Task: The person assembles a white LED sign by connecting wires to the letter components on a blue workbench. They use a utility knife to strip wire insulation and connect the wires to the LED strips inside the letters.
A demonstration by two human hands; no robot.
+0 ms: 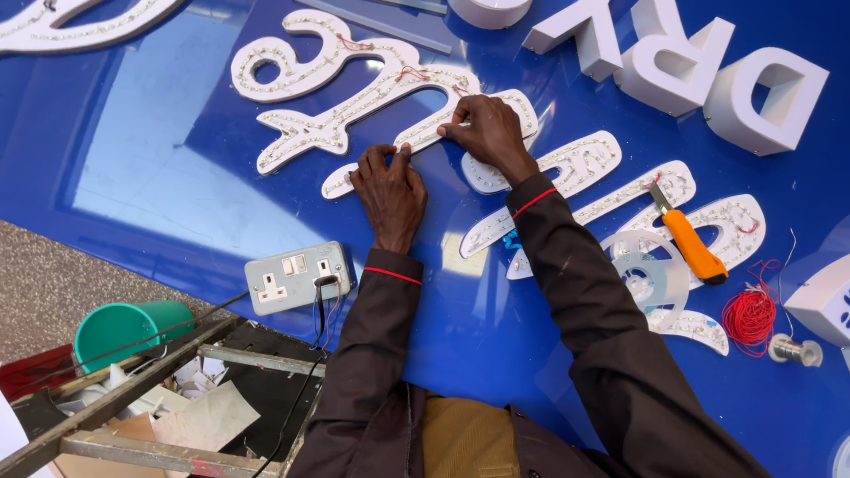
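I am pressing my left hand (388, 190) and right hand (487, 133) flat on a white cut-out letter (425, 133). Neither is grasping; the letter is lying on the blue panel (159, 133).

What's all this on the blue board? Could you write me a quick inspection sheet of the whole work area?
Surface: glossy blue sign panel.
Job's things: flat white curly letter studded with small lights, under both hands.
Clutter: orange utility knife, red wire coil, clear tape roll, block letters.
Hands: left hand and right hand press on the letter's lower strip.
Cables: black plug lead at grey double socket.
Surroundings: green bucket, metal frame, paper scraps.
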